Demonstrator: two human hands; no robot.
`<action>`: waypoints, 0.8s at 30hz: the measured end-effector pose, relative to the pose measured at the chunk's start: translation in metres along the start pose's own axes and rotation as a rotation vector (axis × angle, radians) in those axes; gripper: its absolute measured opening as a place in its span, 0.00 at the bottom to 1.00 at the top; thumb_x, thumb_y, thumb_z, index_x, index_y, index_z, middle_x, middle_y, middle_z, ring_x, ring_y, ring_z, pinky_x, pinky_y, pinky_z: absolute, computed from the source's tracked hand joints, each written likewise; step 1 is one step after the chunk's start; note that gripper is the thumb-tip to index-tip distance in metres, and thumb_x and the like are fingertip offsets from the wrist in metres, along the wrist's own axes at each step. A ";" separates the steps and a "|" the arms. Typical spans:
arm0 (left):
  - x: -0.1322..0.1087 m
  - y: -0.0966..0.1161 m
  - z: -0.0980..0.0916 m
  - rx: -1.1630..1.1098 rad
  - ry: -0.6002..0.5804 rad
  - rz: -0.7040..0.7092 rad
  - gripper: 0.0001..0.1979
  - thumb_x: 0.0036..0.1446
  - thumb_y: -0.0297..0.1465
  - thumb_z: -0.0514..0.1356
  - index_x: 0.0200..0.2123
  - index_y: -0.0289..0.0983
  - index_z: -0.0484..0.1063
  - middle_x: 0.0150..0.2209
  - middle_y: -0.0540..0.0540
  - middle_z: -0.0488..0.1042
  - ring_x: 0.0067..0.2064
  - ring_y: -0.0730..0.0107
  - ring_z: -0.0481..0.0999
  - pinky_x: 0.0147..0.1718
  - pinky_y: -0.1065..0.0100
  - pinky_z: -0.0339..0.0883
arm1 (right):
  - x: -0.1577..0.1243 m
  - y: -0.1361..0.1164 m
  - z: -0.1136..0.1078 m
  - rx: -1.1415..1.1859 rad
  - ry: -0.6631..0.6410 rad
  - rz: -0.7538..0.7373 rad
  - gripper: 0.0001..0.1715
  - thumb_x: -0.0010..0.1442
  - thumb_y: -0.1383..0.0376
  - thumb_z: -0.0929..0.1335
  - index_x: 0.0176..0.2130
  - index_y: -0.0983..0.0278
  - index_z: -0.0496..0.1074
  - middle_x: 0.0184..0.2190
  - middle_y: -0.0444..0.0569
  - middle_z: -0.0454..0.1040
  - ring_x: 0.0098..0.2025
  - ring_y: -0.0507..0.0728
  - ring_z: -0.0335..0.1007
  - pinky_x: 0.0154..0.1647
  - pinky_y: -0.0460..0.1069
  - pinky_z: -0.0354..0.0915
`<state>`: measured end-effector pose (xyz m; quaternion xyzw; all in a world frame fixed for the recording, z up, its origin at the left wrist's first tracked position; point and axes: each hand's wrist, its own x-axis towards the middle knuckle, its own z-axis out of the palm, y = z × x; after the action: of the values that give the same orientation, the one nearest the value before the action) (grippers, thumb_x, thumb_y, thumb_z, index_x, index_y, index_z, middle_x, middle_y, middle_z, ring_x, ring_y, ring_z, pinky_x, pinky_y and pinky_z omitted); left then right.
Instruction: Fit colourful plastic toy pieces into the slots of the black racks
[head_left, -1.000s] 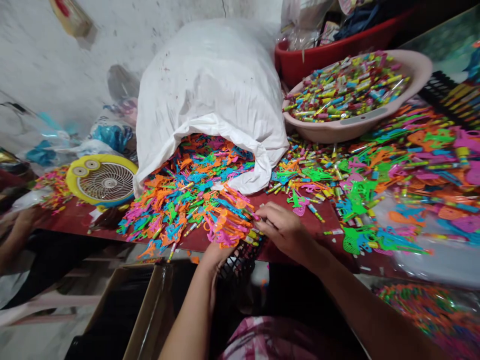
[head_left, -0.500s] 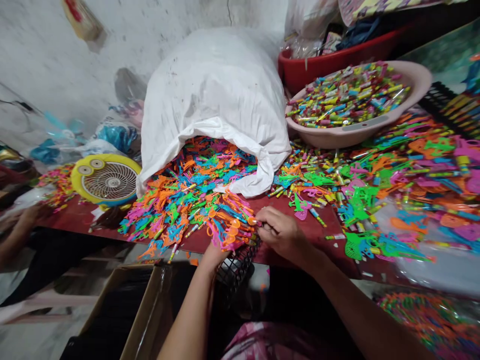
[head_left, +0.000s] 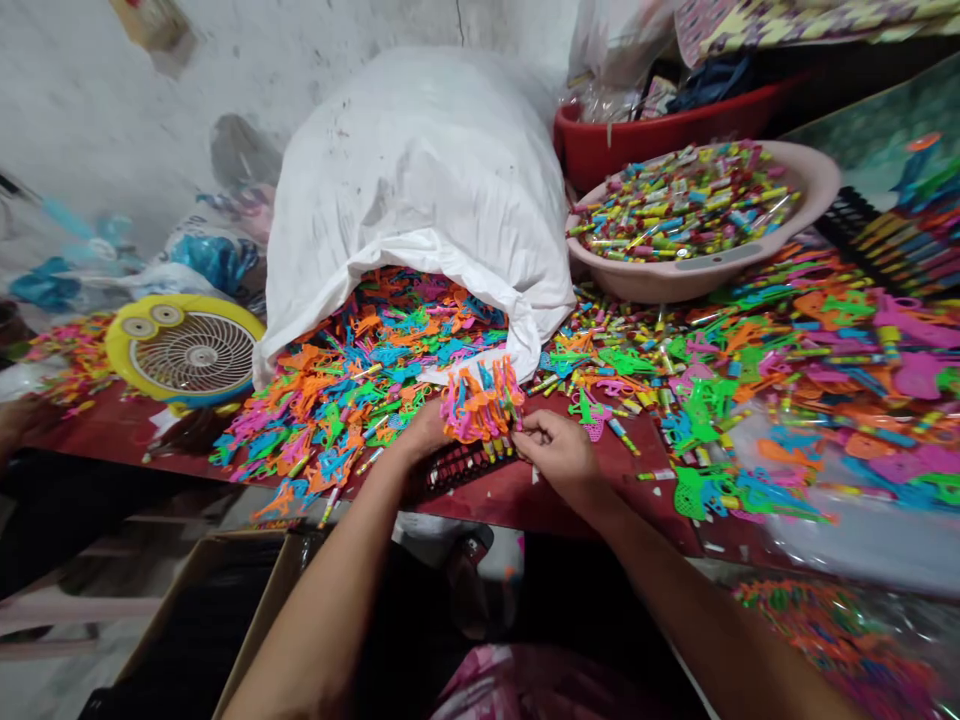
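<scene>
Above the red tabletop, my left hand (head_left: 426,432) is closed around the far-left part of a black plastic rack (head_left: 459,468). A tight row of orange, pink and blue plastic toys (head_left: 480,402) with small yellow tubes stands in the rack. At the row's right end, the fingertips of my right hand (head_left: 556,450) are pinched together; what is between them is too small to make out. Behind both hands, a heap of similar toys (head_left: 360,400) spills from the mouth of a big white sack (head_left: 420,150).
A yellow fan (head_left: 196,350) stands left of the heap. At right, a pink basin (head_left: 675,270) full of small tubes sits before a red tub (head_left: 600,145). More toys (head_left: 705,410) cover the right side. An open cardboard box (head_left: 259,610) is below the table edge. Another person's hand (head_left: 19,420) shows far left.
The rack has been raised and turned from steeply slanted to nearly level, now over the table. Both hands moved with it, the right still pinching at the row's end. The view shifted slightly.
</scene>
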<state>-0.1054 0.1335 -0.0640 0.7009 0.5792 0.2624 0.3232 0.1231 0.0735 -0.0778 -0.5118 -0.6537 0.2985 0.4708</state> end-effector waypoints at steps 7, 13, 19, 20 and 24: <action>-0.041 -0.001 -0.007 0.386 0.329 0.032 0.13 0.59 0.39 0.60 0.36 0.36 0.78 0.36 0.43 0.77 0.40 0.62 0.74 0.43 0.62 0.68 | -0.001 0.007 -0.005 -0.063 0.013 0.030 0.04 0.52 0.65 0.66 0.26 0.62 0.68 0.22 0.40 0.63 0.22 0.50 0.59 0.25 0.46 0.56; -0.089 0.026 0.083 0.366 0.478 0.236 0.14 0.63 0.36 0.57 0.47 0.36 0.75 0.49 0.38 0.74 0.52 0.58 0.71 0.52 0.58 0.66 | -0.005 0.008 -0.006 -0.177 -0.133 -0.081 0.10 0.53 0.70 0.65 0.22 0.62 0.63 0.23 0.41 0.62 0.26 0.51 0.59 0.27 0.46 0.55; -0.076 0.038 0.105 0.501 0.394 0.146 0.20 0.63 0.40 0.57 0.51 0.32 0.70 0.53 0.33 0.71 0.58 0.48 0.68 0.54 0.51 0.63 | -0.007 0.004 -0.011 -0.247 -0.180 -0.151 0.14 0.60 0.67 0.65 0.23 0.62 0.64 0.24 0.43 0.63 0.28 0.52 0.61 0.28 0.47 0.55; -0.075 0.037 0.103 0.527 0.384 0.139 0.18 0.64 0.39 0.56 0.50 0.32 0.71 0.52 0.33 0.72 0.58 0.48 0.68 0.53 0.51 0.63 | -0.007 0.003 -0.012 -0.217 -0.198 -0.145 0.15 0.60 0.66 0.65 0.22 0.62 0.64 0.23 0.42 0.63 0.27 0.51 0.61 0.28 0.47 0.55; -0.076 0.032 0.098 0.579 0.341 0.133 0.15 0.66 0.38 0.54 0.46 0.33 0.73 0.47 0.36 0.74 0.54 0.51 0.71 0.50 0.54 0.64 | -0.006 0.002 -0.011 0.011 -0.198 -0.009 0.13 0.59 0.62 0.68 0.25 0.63 0.71 0.23 0.42 0.64 0.24 0.50 0.63 0.24 0.45 0.59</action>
<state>-0.0263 0.0407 -0.1033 0.7458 0.6285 0.2208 -0.0086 0.1340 0.0676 -0.0769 -0.4743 -0.6978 0.3490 0.4078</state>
